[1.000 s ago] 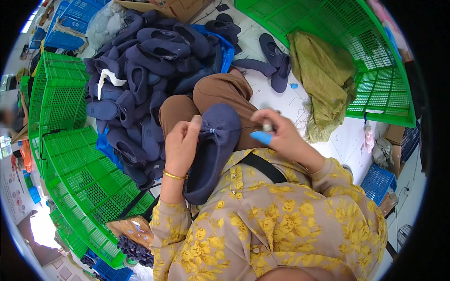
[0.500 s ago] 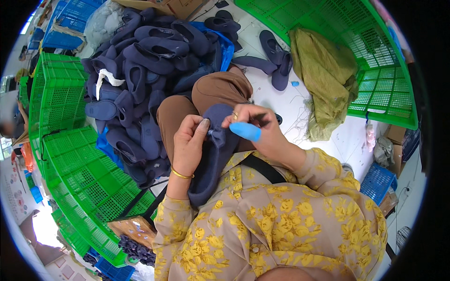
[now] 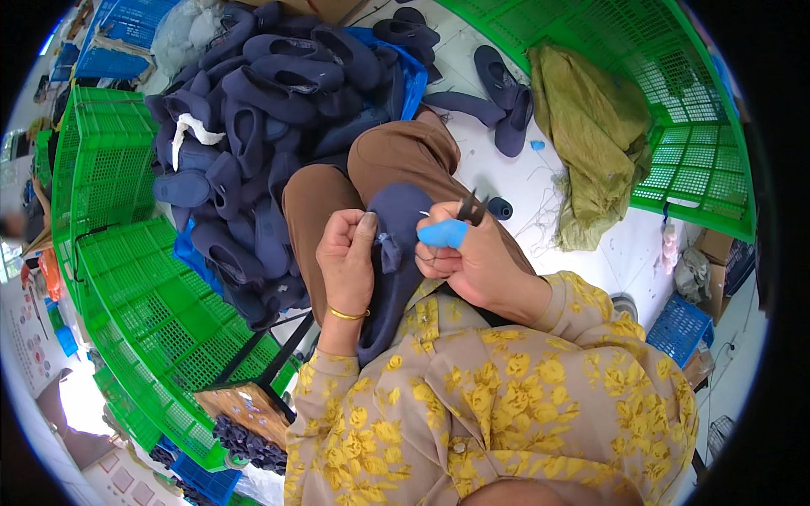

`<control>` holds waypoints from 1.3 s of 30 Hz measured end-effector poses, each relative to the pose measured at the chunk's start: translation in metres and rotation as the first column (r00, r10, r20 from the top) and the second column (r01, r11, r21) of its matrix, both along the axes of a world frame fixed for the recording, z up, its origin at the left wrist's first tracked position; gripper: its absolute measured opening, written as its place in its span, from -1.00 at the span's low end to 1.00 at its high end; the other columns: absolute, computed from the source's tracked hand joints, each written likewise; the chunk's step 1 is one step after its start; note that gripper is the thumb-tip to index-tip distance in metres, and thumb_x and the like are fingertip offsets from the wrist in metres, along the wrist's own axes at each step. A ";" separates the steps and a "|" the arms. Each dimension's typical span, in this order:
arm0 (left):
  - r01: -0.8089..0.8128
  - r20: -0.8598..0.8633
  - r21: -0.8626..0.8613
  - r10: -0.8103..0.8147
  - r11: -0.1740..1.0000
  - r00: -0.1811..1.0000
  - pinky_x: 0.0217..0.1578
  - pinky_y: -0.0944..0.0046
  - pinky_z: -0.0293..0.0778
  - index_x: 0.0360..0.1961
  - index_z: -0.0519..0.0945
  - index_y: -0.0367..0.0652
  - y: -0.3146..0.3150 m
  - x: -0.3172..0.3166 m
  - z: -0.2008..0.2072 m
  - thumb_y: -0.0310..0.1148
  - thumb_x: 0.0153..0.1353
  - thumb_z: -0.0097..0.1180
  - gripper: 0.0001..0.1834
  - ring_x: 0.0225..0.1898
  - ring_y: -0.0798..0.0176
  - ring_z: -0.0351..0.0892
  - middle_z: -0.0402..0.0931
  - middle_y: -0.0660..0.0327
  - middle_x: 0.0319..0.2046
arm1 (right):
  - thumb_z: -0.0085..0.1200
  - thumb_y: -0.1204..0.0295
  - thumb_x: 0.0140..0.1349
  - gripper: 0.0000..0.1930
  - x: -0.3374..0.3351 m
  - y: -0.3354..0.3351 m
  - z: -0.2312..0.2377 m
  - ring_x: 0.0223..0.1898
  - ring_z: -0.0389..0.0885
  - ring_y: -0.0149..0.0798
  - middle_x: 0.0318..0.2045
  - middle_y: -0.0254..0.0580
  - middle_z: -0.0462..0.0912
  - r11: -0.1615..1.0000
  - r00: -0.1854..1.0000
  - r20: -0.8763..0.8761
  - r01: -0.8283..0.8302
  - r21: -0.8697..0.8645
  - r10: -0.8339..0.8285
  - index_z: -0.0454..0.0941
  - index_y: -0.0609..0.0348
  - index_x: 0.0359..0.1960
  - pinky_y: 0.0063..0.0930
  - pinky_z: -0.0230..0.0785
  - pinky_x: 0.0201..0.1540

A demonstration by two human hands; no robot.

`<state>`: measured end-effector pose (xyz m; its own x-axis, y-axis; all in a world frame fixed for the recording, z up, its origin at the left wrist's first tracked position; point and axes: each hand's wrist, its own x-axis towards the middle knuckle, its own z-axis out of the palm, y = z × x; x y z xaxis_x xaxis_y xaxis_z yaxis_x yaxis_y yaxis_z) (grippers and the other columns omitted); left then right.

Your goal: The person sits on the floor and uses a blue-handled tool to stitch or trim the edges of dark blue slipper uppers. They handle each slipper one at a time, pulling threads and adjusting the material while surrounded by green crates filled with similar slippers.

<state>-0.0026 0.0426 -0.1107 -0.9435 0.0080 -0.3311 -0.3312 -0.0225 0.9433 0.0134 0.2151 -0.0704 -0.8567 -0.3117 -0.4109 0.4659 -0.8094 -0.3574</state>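
Navy fabric slip-on shoe (image 3: 398, 201) looks soft. Left hand (image 3: 348, 257) aptly pinches beside its bow (image 3: 389, 253); right hand (image 3: 464, 260) grasps dark pointed snips (image 3: 473, 209).

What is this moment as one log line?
left grip: holding navy shoe beside bow | right grip: dark two-pronged tool, blue finger cover

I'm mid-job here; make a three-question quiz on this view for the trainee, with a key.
1. True or false: the left hand grips the dark blue shoe near its bow.
2. The gold bracelet sits on which wrist: A) right, B) left, C) both?
3. What colour is the cover worn on the right hand?

Key: 1 true; 2 B; 3 blue.
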 end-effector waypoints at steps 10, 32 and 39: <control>-0.012 -0.343 -0.504 -0.187 0.864 0.920 -0.47 0.46 0.32 -0.34 0.54 -0.25 0.000 -0.010 0.013 -0.47 0.25 0.20 -0.91 -0.53 0.49 0.34 0.45 0.31 -0.53 | 0.07 0.42 0.34 -0.73 0.005 0.036 -0.008 -0.54 0.23 -0.55 -0.61 -0.46 0.31 0.630 0.900 -0.412 0.240 0.739 0.141 0.39 0.20 -0.53 -0.61 0.07 -0.47; 0.217 0.007 -0.094 -0.217 0.972 0.976 -0.39 0.52 0.34 -0.20 0.57 -0.25 -0.012 -0.001 0.033 -0.42 0.35 0.07 -0.88 -0.45 0.54 0.39 0.48 0.40 -0.43 | 0.07 0.46 0.24 -0.83 -0.007 0.018 0.011 -0.41 0.52 -0.51 -0.44 -0.26 0.69 0.298 0.773 0.053 -0.306 0.904 0.632 0.66 0.29 -0.26 -0.54 0.39 -0.30; 0.225 -0.002 -0.069 -0.225 0.972 0.974 -0.38 0.51 0.35 -0.21 0.56 -0.25 -0.011 0.000 0.031 -0.42 0.35 0.06 -0.88 -0.44 0.53 0.39 0.48 0.39 -0.43 | 0.05 0.47 0.20 -0.83 -0.016 0.017 0.012 -0.41 0.57 -0.42 -0.44 -0.16 0.68 0.205 0.733 0.087 -0.300 0.932 0.675 0.65 0.31 -0.29 -0.48 0.40 -0.30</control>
